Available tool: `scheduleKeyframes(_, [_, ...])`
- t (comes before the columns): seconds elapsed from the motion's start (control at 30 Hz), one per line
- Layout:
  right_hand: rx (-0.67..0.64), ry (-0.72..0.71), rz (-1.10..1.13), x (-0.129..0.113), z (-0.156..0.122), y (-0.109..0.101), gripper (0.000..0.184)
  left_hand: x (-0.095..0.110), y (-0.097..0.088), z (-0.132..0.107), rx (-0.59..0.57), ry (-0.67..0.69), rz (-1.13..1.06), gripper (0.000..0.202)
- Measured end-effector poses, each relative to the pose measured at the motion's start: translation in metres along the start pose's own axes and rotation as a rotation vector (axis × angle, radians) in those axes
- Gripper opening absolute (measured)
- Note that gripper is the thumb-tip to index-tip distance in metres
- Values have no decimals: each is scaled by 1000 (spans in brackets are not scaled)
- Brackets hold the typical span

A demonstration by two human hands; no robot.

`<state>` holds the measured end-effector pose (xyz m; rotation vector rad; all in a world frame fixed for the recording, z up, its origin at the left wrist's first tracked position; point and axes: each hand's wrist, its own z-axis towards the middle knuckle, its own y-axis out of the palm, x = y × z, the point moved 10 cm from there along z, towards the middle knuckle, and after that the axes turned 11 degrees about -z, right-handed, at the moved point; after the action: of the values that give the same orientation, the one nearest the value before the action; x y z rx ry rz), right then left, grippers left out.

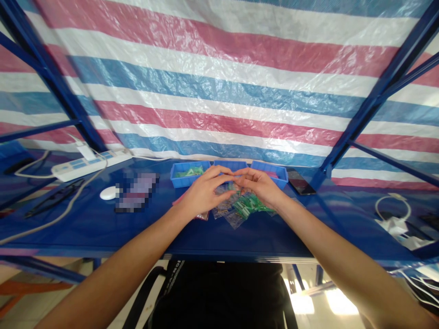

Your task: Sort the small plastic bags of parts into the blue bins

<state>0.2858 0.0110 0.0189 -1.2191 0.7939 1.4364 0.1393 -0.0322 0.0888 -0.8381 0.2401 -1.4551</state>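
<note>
My left hand [209,189] and my right hand [256,184] meet at the fingertips over the middle of the blue table. Both have their fingers bent and closed together; whatever sits between them is hidden or too small to make out. Beneath them lie clear plastic bags [236,220] and a heap of small green pieces [252,205]. A blue bin [190,182] with green pieces stands behind my left hand. Another blue bin [230,165] is partly covered by my fingers. Behind my right hand a third blue bin [281,176] shows something pink inside.
A dark phone [301,181] lies right of the bins. To the left are a white mouse-like object [109,193], a blurred-out purple item [139,192], dark glasses [55,198] and a white power strip [92,164] with a cable. A white charger with cable [394,224] rests far right.
</note>
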Motion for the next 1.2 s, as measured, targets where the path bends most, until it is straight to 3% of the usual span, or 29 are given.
scheduleKeyframes(0.27, [-32,74,35,-3,-3,8,42,-1,-9,2,68,-28,-22,12])
scheduleKeyframes(0.43, [-29,48,8,-9,-3,7,49,-11,-10,0,101,-166,19,8])
scheduleKeyframes(0.57, [-54,-44,-76,-15,-3,12,40,-20,-9,-5,124,-245,-47,18])
scheduleKeyframes(0.73, [-30,-49,-36,-7,0,9,45,-28,-1,-8,68,-308,-88,36])
scheduleKeyframes(0.9, [24,-15,13,-2,1,-2,49,-7,-2,0,32,-135,-69,46])
scheduleKeyframes(1.03, [-23,17,30,-1,-1,3,46,2,-4,1,38,-28,-62,28])
scheduleKeyframes(1.2, [-10,62,53,1,-1,4,38,0,-9,2,74,-33,-70,17])
